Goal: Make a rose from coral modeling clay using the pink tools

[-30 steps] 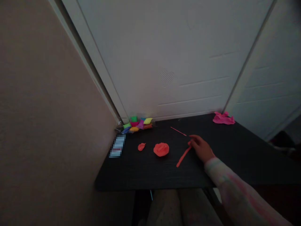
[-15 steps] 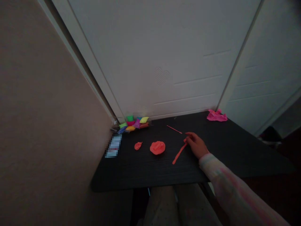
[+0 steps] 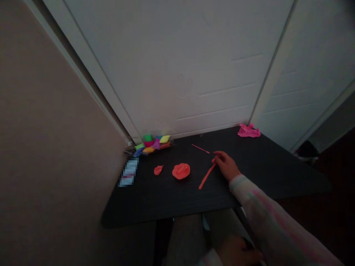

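Note:
My right hand (image 3: 226, 165) rests over the table with its thumb and fingers closed at the upper end of a long, thin orange clay strip (image 3: 206, 176). The strip lies slantwise on the dark surface. Left of it sits a round, ruffled orange clay piece (image 3: 181, 171) with folds like a flower. A smaller orange clay lump (image 3: 158, 170) lies farther left. Beyond my fingers is a thin pink stick (image 3: 200, 148). My left hand (image 3: 235, 252) is low over my lap, blurred, beside something dark; its grip is unclear.
Colourful clay packets (image 3: 152, 145) lie at the back left of the black table (image 3: 144, 203). A pixelated pale rectangle (image 3: 129, 173) is at the left edge. Crumpled pink material (image 3: 249, 131) sits at the back right. A white panel (image 3: 155, 74) rises behind the table.
My left hand has come into view at the bottom over my lap. The whole view has shifted slightly; my right hand stays at the strip's upper end.

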`<control>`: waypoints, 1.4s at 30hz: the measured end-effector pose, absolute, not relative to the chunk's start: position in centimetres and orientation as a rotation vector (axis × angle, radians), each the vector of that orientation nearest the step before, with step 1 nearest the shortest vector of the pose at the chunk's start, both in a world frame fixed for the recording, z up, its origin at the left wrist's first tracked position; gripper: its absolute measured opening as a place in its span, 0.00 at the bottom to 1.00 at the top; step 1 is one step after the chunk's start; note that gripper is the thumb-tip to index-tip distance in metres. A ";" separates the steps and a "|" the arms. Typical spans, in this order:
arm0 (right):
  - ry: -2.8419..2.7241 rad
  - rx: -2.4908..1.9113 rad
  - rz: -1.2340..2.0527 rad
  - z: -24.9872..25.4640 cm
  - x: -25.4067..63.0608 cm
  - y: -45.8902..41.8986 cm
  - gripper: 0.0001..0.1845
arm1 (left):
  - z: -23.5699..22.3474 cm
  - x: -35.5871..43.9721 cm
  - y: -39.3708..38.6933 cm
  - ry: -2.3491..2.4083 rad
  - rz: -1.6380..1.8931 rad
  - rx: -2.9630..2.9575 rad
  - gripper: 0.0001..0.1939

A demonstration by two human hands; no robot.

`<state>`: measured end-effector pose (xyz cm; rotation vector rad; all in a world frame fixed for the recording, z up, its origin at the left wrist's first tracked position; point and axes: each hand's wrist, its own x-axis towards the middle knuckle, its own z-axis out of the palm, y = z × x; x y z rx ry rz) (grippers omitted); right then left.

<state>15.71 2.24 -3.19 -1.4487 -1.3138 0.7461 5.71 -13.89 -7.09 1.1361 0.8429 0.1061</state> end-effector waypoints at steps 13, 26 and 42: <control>-1.272 -1.388 0.702 -3.4 15.7 2.4 0.12 | 3.8 2.1 -12.0 0.749 0.518 0.961 0.16; -1.258 -1.340 0.747 -3.6 15.8 2.6 0.12 | -0.2 -1.0 -9.4 1.225 0.813 1.523 0.15; -1.380 -0.868 0.911 7.0 14.0 -2.0 0.12 | -1.1 -4.1 -7.1 1.226 1.099 1.400 0.28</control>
